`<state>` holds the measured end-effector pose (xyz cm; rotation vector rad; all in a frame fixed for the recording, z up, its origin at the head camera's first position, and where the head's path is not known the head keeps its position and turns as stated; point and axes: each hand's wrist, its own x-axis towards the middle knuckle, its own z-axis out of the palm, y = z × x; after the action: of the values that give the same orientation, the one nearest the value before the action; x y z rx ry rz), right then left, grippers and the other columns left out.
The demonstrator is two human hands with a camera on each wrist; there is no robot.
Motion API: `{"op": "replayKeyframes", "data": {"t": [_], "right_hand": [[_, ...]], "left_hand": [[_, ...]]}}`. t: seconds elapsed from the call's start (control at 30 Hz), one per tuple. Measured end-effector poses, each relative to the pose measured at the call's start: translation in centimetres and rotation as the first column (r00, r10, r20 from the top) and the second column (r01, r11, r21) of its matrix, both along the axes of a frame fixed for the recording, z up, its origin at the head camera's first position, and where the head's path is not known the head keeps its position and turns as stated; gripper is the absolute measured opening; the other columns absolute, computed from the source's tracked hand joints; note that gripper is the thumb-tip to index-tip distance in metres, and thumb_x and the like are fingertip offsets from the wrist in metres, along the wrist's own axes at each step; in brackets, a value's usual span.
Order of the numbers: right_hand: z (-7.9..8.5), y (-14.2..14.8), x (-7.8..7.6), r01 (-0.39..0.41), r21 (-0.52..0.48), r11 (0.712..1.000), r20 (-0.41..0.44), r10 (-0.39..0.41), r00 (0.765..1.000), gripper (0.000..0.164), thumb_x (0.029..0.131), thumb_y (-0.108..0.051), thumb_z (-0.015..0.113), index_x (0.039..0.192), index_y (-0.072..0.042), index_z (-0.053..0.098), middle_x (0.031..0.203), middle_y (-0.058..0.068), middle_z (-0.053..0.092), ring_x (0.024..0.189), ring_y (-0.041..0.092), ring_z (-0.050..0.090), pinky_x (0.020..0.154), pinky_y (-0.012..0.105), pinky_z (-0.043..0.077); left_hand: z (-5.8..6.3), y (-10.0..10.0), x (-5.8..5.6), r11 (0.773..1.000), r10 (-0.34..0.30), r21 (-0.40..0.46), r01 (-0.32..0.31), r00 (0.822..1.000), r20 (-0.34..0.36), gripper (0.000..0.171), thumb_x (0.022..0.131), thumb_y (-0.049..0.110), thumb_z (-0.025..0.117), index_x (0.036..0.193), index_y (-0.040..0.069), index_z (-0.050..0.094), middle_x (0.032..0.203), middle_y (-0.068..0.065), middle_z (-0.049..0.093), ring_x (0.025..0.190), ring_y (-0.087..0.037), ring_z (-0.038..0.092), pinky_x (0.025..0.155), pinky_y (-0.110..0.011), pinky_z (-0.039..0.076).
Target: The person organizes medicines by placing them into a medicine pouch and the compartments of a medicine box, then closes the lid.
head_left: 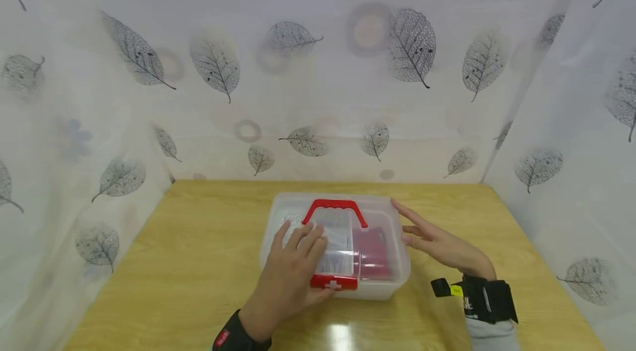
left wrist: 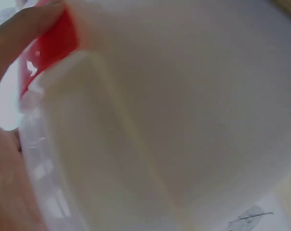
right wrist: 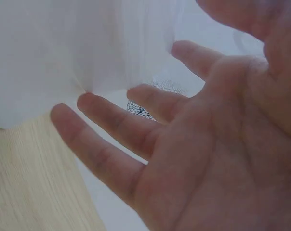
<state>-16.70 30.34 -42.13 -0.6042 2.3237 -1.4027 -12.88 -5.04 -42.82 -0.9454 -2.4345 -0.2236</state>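
A translucent plastic first-aid box (head_left: 377,288) stands on the table, with a red carry handle (head_left: 335,203) lying on its lid. On its front edge is a red latch (head_left: 334,282) marked with a white cross. My left hand (head_left: 293,271) rests over the left part of the lid, fingers spread. In the left wrist view its thumb (left wrist: 27,26) presses on the red latch. At the box's right side, my right hand (head_left: 444,243) touches the wall with straight fingertips, as the right wrist view also shows; its palm (right wrist: 222,149) is apart from the box.
Through the lid show a dark pink item (head_left: 371,251) and pale packets (head_left: 334,235) inside. The wood-grain table (head_left: 199,251) extends on both sides of the box. White curtains (head_left: 318,97) with a leaf print hang behind and at both sides.
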Motion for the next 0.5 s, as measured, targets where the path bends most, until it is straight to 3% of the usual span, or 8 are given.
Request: {"op": "replayKeyframes", "data": {"t": [0.13, 0.3, 0.5], "right_hand": [[-0.5, -0.4, -0.1, 0.064, 0.011, 0.998, -0.019, -0.064, 0.998, 0.066, 0.111, -0.027, 0.040, 0.162, -0.043, 0.002, 0.170, 0.011, 0.011, 0.149, 0.046, 0.029, 0.107, 0.073, 0.032], [-1.3, -2.1, -0.9, 0.196, 0.008, 0.981, -0.034, -0.196, 0.980, 0.061, 0.111, -0.041, 0.028, 0.161, -0.042, -0.006, 0.171, 0.004, -0.008, 0.155, 0.044, -0.001, 0.112, 0.077, 0.012], [-2.2, -3.8, -2.1, 0.258, -0.101, 0.961, -0.031, -0.263, 0.964, 0.060, 0.110, -0.047, 0.021, 0.159, -0.043, -0.013, 0.169, 0.001, -0.018, 0.155, 0.039, -0.013, 0.113, 0.075, 0.000]], "left_hand": [[-0.6, 0.3, -1.1, 1.000, 0.000, 0.005, 0.000, 1.000, -0.015, 0.086, 0.067, 0.068, 0.082, 0.129, 0.014, 0.055, 0.141, -0.007, 0.059, 0.130, -0.026, 0.052, 0.117, -0.061, 0.029], [-0.7, 1.0, -2.4, 1.000, 0.010, -0.020, -0.011, 1.000, -0.028, 0.087, 0.072, 0.069, 0.079, 0.133, 0.012, 0.053, 0.142, -0.008, 0.057, 0.132, -0.027, 0.050, 0.118, -0.060, 0.029], [-0.7, 1.4, -3.7, 0.999, 0.038, -0.016, -0.038, 0.999, -0.031, 0.091, 0.067, 0.067, 0.084, 0.132, 0.012, 0.053, 0.142, -0.009, 0.057, 0.133, -0.029, 0.051, 0.117, -0.059, 0.030]]}}
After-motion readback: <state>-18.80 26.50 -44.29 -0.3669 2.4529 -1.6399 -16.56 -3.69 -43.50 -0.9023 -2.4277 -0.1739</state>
